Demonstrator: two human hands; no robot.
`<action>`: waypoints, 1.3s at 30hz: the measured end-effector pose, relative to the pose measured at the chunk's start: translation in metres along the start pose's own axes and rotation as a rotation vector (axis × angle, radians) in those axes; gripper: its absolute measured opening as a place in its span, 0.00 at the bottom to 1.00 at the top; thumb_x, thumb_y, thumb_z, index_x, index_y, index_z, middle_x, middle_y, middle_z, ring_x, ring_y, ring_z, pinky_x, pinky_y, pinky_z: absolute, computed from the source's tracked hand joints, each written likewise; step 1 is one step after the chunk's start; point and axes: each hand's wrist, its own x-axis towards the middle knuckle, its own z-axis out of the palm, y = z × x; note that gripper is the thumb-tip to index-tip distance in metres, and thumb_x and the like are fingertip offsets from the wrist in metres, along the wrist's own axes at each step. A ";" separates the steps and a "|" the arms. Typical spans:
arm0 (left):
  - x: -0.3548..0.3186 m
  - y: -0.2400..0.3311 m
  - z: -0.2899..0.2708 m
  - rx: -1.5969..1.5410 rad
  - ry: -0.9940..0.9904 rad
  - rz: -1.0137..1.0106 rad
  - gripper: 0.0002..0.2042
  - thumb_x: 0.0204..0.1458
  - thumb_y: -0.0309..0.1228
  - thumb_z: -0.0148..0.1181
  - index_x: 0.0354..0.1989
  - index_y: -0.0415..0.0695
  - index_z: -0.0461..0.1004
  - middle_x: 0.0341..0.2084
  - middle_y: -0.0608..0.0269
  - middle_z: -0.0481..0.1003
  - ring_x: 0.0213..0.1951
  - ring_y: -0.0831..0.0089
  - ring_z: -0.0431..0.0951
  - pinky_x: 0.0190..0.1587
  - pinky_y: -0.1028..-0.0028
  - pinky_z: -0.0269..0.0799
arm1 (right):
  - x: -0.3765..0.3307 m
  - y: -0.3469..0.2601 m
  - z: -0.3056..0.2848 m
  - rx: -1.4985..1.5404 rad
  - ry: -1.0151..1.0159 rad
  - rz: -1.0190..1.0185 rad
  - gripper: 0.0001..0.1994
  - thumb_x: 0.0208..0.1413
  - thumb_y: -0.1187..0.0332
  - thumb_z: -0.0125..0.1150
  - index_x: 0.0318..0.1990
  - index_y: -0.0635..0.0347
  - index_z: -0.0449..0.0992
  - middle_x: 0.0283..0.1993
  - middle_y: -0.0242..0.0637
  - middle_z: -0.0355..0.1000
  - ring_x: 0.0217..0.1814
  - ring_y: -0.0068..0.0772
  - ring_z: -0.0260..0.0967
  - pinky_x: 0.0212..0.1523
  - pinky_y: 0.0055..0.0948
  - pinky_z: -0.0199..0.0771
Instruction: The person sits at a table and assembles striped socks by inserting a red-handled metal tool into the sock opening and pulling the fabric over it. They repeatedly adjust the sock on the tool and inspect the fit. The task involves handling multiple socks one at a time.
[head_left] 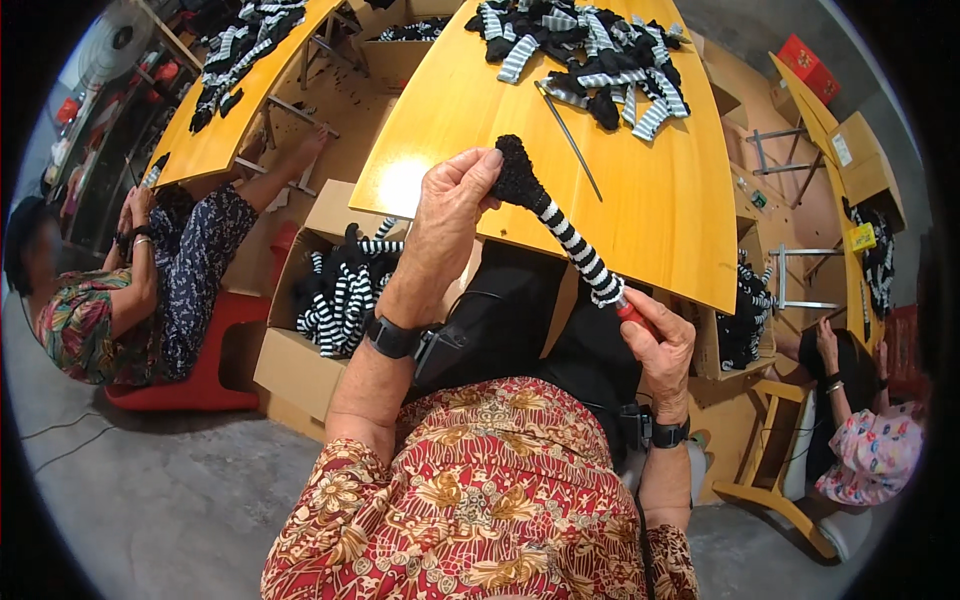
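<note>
Between my hands stretches a knitted tube (570,240), striped black and white, with a wider black end. At that black end my left hand (452,205) pinches the fabric between thumb and fingers. My right hand (662,348) is closed round the red handle (629,311) of a tool, at the tube's striped opening. The rest of the tool is hidden inside the fabric. On the yellow table (450,120) beyond, a thin dark rod (572,145) lies below a heap of black and striped knitted pieces (600,60).
A cardboard box (300,375) of striped pieces stands left of my legs, another box (710,345) to the right. One person (110,300) sits on a red chair at the left, another (875,450) at the right. More tables (280,60) flank mine.
</note>
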 end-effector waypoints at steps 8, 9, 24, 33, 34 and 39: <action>-0.006 -0.001 0.008 -0.041 -0.049 -0.007 0.09 0.58 0.32 0.58 0.41 0.40 0.77 0.31 0.67 0.78 0.32 0.82 0.76 0.37 0.82 0.73 | -0.010 0.030 0.021 0.263 0.161 0.010 0.17 0.53 0.74 0.61 0.51 0.66 0.76 0.32 0.32 0.74 0.26 0.15 0.64 0.26 0.15 0.64; -0.007 0.000 0.013 -0.043 -0.047 0.013 0.09 0.58 0.32 0.59 0.41 0.39 0.77 0.30 0.68 0.77 0.31 0.82 0.75 0.36 0.82 0.72 | -0.011 0.029 0.023 0.304 0.182 0.023 0.17 0.53 0.74 0.61 0.51 0.66 0.75 0.31 0.31 0.73 0.25 0.14 0.63 0.25 0.15 0.63; -0.007 0.006 0.027 0.052 0.046 0.140 0.12 0.61 0.33 0.53 0.45 0.38 0.75 0.38 0.66 0.78 0.38 0.83 0.75 0.44 0.80 0.72 | 0.001 -0.003 0.032 -0.109 0.172 -0.301 0.17 0.48 0.82 0.60 0.49 0.67 0.75 0.29 0.36 0.69 0.29 0.25 0.65 0.32 0.22 0.66; 0.001 -0.004 0.028 0.033 -0.007 0.063 0.12 0.60 0.32 0.54 0.45 0.37 0.76 0.40 0.64 0.78 0.36 0.82 0.75 0.41 0.80 0.70 | 0.003 -0.004 0.041 -0.206 0.243 -0.347 0.17 0.48 0.82 0.61 0.48 0.67 0.75 0.28 0.36 0.69 0.28 0.26 0.65 0.30 0.23 0.66; -0.001 -0.007 0.033 0.000 0.016 0.101 0.11 0.61 0.33 0.54 0.44 0.39 0.76 0.39 0.66 0.79 0.34 0.84 0.73 0.37 0.82 0.68 | 0.001 -0.007 0.043 -0.207 0.245 -0.314 0.17 0.49 0.82 0.60 0.49 0.67 0.75 0.28 0.36 0.68 0.27 0.26 0.64 0.30 0.22 0.66; 0.003 -0.010 0.040 0.001 0.051 0.154 0.10 0.61 0.34 0.54 0.43 0.42 0.77 0.38 0.69 0.79 0.32 0.89 0.70 0.31 0.85 0.62 | 0.013 -0.006 0.056 -0.130 0.299 -0.321 0.16 0.51 0.81 0.60 0.49 0.68 0.74 0.30 0.36 0.70 0.29 0.24 0.66 0.31 0.22 0.68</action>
